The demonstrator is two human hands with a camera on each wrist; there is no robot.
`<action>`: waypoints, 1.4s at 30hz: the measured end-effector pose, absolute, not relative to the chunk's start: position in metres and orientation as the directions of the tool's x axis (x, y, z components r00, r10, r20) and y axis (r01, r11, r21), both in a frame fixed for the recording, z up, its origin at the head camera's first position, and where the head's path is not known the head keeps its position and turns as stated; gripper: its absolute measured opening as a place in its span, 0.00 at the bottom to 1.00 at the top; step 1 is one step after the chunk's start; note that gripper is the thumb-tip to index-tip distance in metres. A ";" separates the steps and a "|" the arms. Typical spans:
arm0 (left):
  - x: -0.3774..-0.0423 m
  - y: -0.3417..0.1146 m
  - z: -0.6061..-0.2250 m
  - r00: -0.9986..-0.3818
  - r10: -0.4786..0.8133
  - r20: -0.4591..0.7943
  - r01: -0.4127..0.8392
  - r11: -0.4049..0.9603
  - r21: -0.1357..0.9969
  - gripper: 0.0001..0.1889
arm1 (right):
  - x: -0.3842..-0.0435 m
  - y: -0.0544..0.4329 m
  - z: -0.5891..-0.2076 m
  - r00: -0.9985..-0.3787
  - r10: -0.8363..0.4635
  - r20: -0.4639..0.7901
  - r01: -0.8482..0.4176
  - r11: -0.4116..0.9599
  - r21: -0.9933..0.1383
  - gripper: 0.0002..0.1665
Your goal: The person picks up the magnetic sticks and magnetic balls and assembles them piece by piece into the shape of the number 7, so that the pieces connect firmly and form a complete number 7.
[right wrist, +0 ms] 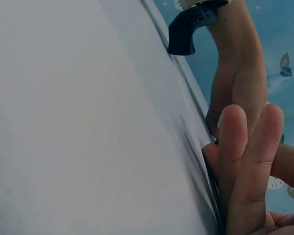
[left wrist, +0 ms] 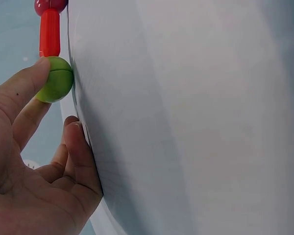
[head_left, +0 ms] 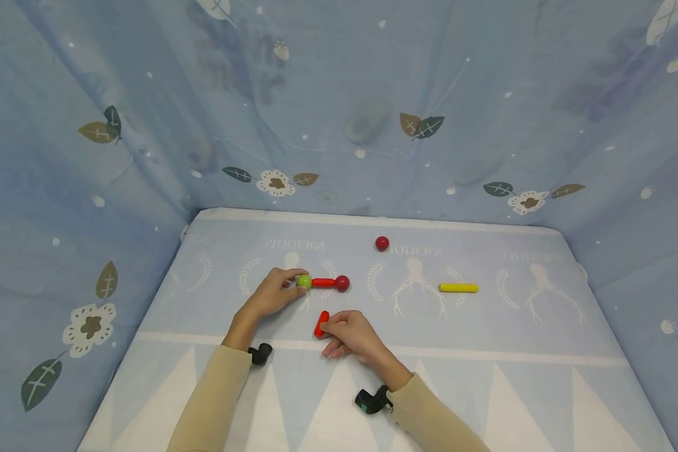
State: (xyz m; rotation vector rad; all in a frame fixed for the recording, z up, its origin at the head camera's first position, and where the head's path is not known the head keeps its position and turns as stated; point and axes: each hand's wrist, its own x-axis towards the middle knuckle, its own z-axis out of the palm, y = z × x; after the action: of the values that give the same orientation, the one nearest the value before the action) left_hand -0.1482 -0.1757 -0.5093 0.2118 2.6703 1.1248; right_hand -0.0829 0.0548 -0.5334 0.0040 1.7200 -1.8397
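Note:
My left hand (head_left: 274, 294) pinches a green ball (left wrist: 61, 84) between thumb and finger. A red stick (left wrist: 50, 32) joins that ball to a dark red ball (head_left: 342, 284), so the three form one straight row on the table. Nearer to me, my right hand (head_left: 355, 334) pinches a second red stick (head_left: 322, 324) by its side, and this stick stands at a slant in the head view. The right wrist view shows two outstretched fingers (right wrist: 257, 171) of that hand, while the stick is hidden there.
Another dark red ball (head_left: 382, 243) lies toward the back of the table. A yellow stick (head_left: 458, 288) lies to the right. Blue patterned cloth (head_left: 339, 113) hangs behind the patterned tabletop (head_left: 486, 389) and along both sides.

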 end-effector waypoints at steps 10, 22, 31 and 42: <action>-0.150 -0.178 -0.510 -0.961 0.238 -0.141 0.061 0.681 0.730 0.21 | -0.069 0.049 -0.530 -0.827 -0.404 -0.391 0.409 0.046 -0.912 0.16; -0.151 -0.178 -0.508 -0.963 0.234 -0.137 0.062 0.681 0.730 0.21 | -0.064 0.046 -0.529 -0.841 -0.418 -0.345 0.348 0.071 -0.935 0.21; -0.151 -0.178 -0.507 -0.960 0.242 -0.138 0.070 0.688 0.723 0.21 | -0.065 0.043 -0.529 -0.855 -0.409 -0.320 0.305 0.102 -0.947 0.22; -0.150 -0.177 -0.508 -0.958 0.259 -0.121 0.092 0.681 0.727 0.20 | -0.065 0.041 -0.530 -0.856 -0.401 -0.326 0.290 0.150 -0.945 0.21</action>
State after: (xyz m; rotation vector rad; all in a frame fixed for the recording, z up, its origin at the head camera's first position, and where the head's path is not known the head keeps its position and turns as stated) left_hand -0.1495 -0.1772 -0.5080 0.2840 2.6797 1.1414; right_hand -0.0647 0.0410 -0.5305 -0.1053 1.9187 -1.7577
